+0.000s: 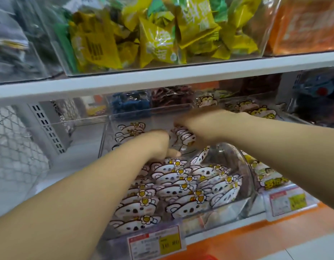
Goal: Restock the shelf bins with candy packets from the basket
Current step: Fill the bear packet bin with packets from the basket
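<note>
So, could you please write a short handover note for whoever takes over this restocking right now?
Left hand: reaching into the clear bin, over the koala packets; grip too blurred to tell.
Right hand: further back in the same bin, fingers curled round a few koala packets.
Done: the bin's front is packed with packets.
Left: set the held ones down and fill the back. The basket is not clearly in view, so remaining stock is unknown.

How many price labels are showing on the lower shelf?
2. One price label fronts the koala-packet bin; the other is further right along the same edge. More may lie out of frame.
</note>
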`<state>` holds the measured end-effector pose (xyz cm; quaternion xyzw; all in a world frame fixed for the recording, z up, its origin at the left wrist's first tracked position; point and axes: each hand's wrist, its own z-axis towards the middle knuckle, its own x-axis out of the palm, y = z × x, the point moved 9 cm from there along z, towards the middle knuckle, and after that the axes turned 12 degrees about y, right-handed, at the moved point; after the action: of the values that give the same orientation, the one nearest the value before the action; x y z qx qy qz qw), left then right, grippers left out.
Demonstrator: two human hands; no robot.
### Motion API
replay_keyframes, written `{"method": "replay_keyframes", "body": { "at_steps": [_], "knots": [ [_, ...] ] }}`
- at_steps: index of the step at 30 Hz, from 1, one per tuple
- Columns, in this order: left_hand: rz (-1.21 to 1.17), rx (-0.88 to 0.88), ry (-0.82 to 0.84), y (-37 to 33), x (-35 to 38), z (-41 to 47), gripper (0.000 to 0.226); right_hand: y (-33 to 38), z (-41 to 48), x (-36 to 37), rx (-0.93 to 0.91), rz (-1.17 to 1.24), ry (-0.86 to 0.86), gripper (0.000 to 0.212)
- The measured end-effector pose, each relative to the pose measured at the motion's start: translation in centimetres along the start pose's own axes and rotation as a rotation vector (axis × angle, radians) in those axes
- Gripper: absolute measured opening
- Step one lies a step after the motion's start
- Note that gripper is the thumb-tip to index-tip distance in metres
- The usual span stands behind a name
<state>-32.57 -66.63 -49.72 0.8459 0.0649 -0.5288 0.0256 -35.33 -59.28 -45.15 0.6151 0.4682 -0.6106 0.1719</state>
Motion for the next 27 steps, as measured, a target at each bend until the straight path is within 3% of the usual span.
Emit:
{"method": "replay_keyframes", "body": {
  "at_steps": [6, 11, 21, 27],
  "knots": [
    [0.223, 0.013, -0.105, 0.0, 0.4, -0.1, 0.009, 0.0, 1.5, 0.7, -0.006, 0.014, 0.093, 0.073],
    [0.275, 0.0, -0.168, 0.2, 0.6, -0.7, 0.026, -0.3, 2.1, 1.9, 0.02, 0.097, 0.2, 0.078],
    [0.253, -0.036, -0.162, 0.1, 0.6, -1.2, 0.027, 1.0, 3.0, 3.7, 0.018, 0.119, 0.455, 0.079],
    [0.217, -0.041, -0.124, 0.4, 0.3, -0.8, 0.028, 1.2, 3.0, 3.3, 0.059, 0.124, 0.511, 0.07]
  ]
}}
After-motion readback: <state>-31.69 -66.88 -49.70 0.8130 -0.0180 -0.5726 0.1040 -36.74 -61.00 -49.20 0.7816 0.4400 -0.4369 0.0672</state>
